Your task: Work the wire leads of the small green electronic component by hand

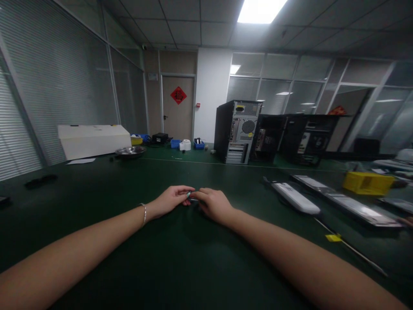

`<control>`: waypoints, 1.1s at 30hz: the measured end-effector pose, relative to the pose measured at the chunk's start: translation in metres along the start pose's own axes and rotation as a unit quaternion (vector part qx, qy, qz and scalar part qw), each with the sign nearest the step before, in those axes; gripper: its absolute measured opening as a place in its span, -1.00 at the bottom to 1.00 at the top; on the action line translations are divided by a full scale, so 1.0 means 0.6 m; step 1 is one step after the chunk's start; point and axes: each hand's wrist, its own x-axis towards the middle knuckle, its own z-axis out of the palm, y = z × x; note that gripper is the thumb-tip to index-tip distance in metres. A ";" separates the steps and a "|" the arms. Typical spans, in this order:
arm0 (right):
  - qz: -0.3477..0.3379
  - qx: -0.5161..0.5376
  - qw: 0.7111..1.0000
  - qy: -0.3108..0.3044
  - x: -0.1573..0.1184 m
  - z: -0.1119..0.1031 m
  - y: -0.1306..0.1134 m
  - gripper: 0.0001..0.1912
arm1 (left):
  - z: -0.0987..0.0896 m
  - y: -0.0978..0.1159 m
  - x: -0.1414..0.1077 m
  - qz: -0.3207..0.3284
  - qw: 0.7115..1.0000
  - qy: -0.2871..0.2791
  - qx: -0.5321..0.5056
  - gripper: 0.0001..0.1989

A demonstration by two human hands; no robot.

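Both hands meet above the dark green tabletop (167,258) in the middle of the head view. My left hand (171,200), with a bracelet on its wrist, is closed in a pinch on a small pale-green piece (189,195). Just to its right, my right hand (215,204) is closed, its fingers curled against the same spot. A thin silvery bit (193,199) shows between the two hands. Fingers cover most of what is held, so its kind cannot be made out.
Black computer towers (240,133) stand at the back right. To the right lie a white elongated device (295,198), a thin rod with a yellow tag (333,237) and a yellow bin (368,183). A metal bowl (130,151) and white box (93,142) are back left.
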 end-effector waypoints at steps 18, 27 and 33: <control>0.103 0.167 0.979 0.046 0.001 0.008 0.017 -0.69 | -0.007 -0.002 -0.002 0.028 0.999 0.034 0.023 -0.72; 0.069 0.074 0.994 0.048 0.007 0.020 0.025 -0.66 | -0.006 -0.008 -0.005 0.027 0.999 0.023 0.010 -0.63; 0.053 0.077 0.995 0.034 0.005 0.018 0.021 -0.67 | -0.004 -0.009 -0.002 0.034 0.999 0.029 0.023 -0.66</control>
